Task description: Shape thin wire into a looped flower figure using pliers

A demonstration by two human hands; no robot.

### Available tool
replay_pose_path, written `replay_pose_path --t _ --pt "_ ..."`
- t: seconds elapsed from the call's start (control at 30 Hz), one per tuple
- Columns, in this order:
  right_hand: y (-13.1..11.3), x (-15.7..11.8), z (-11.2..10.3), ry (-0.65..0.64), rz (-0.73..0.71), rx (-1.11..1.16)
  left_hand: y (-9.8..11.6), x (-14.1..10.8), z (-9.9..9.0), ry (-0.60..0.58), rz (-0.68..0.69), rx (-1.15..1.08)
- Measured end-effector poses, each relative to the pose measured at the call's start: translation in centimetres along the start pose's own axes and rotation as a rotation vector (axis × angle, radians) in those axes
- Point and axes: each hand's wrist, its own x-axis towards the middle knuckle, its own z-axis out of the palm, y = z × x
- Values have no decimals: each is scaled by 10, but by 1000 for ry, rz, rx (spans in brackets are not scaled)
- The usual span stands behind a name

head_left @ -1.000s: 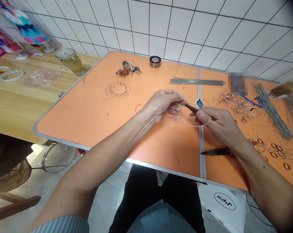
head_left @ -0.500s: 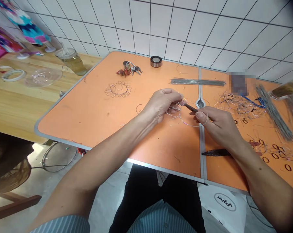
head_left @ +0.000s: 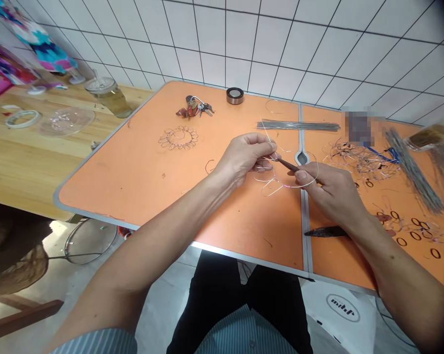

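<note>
The left hand [head_left: 242, 160] pinches thin silver wire loops [head_left: 299, 186], the right hand [head_left: 328, 189] grips a slim dark tool [head_left: 288, 165], both above the orange table [head_left: 133, 187]

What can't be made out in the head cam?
Head view:
- Wire in the left hand: fingers hide its grip.
- Dark rod in the right hand: tip lost against the left hand.
- Dark tapered tool: far end under the right wrist.
- Pixelated patch on the table: unreadable.
- Top-right bundle: cut by frame edge.

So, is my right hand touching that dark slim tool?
Touching: the head view shows the right hand pinching the dark slim tool between thumb and fingers.
</note>
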Motion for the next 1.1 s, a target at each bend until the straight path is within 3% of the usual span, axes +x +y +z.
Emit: replay_pose_path --t 0.2,0.37,0.5,0.63,0.73,0.97,1.1 --pt "3 5 -2 -10 35 -5 2 -1 -2 16 4 -2" --pt "6 9 -5 39 212 124 4 -3 -2 28 -3 2" --pt "4 9 4 69 415 530 2 -4 1 16 -36 -15" --pt "-7 11 17 7 558 1033 -5 -5 5 -31 -72 -48" --pt "-13 16 18 -8 613 1205 -9 -7 8 -83 -94 -28" --pt "-5 19 12 -63 612 1220 -15 -9 13 -152 -107 37" --pt "-1 16 10 -90 634 1209 -16 -7 10 -121 -127 -21"
